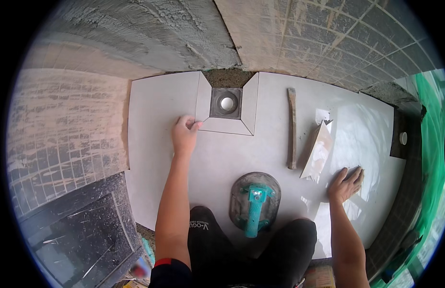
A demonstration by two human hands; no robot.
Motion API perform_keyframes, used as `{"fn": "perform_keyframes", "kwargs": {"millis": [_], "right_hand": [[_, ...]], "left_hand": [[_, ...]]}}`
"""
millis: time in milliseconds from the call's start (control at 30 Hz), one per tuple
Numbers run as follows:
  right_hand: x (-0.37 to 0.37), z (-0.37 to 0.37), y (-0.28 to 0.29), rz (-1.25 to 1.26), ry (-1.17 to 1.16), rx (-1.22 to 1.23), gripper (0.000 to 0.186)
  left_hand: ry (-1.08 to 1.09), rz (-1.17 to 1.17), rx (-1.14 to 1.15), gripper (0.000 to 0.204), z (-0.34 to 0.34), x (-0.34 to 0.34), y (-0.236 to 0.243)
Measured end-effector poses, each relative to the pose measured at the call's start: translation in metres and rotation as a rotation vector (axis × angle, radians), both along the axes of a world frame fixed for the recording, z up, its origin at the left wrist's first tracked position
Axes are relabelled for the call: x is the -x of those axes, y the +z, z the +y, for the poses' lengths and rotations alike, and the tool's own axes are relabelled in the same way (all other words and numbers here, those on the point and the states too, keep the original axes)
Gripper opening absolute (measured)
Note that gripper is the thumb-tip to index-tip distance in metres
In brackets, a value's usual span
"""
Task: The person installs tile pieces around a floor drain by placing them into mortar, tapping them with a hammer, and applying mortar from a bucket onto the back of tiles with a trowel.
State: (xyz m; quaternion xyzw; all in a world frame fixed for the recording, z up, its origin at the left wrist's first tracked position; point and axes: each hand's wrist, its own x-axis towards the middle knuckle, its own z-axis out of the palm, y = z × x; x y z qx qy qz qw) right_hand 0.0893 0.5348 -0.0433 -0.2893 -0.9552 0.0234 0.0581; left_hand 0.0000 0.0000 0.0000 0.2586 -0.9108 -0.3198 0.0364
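My left hand (185, 132) is closed, thumb and fingers pinched together. It rests at the lower left corner of the mitred tile strips (227, 126) framing a square floor drain (226, 103). Anything between those fingers is hidden or too small to name. Flat on the glossy light grey floor tile (265, 149), my right hand (346, 185) has its fingers spread and holds nothing. Between my knees lies a teal-handled tool (255, 201) with a dark oval pad. Cut tile pieces (318, 151) lie near my right hand, beside a long wooden stick (292, 128).
Bare mortar (227, 78) shows behind the drain. Smeared mosaic-tiled walls (78, 139) rise at left and far right. A dark, dusty panel (83, 240) stands at lower left. Green netting (431, 144) hangs at right, near a small white pipe end (403, 138).
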Motion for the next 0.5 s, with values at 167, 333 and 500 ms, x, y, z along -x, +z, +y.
{"fn": "perform_keyframes", "kwargs": {"millis": [167, 333, 500], "right_hand": [[-0.006, -0.001, 0.001, -0.026, -0.007, -0.001, 0.070], [0.002, -0.010, 0.001, -0.009, 0.018, 0.022, 0.071], [-0.001, 0.001, 0.001, -0.001, 0.020, -0.020, 0.070]], "left_hand": [[0.118, -0.054, -0.083, 0.023, -0.013, 0.001, -0.003], [0.207, 0.080, -0.016, 0.025, -0.075, -0.045, -0.004], [0.301, -0.266, 0.231, 0.052, -0.056, -0.122, 0.019]]}}
